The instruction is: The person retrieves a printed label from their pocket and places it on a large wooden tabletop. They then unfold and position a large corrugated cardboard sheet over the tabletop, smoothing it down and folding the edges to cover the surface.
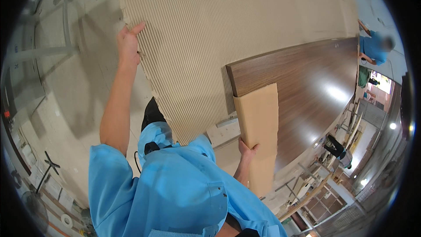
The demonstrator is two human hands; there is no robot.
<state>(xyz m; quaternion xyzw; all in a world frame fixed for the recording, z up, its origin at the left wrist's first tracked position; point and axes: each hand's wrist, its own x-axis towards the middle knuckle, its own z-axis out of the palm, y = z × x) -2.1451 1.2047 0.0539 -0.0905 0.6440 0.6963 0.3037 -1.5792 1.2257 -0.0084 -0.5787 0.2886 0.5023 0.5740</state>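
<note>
My left hand (pixel 128 46) is closed on the left edge of a large sheet of corrugated cardboard (pixel 188 39), its thumb lying on the ribbed face. Over the right part of that sheet lies a long, dark brown wood-grain panel (pixel 289 83) with a glossy surface. A folded strip of smooth tan cardboard (pixel 261 127) covers the panel's near end. Close to my body, my right hand (pixel 248 150) grips the strip's left edge; most of its fingers are hidden behind the cardboard.
At the far end of the sheet stands a co-worker (pixel 375 48) in blue, hands at its edge. Farther right is another person (pixel 340 151) among wooden frames. A metal frame (pixel 66 22) stands at upper left, and a black stand (pixel 47 169) at lower left.
</note>
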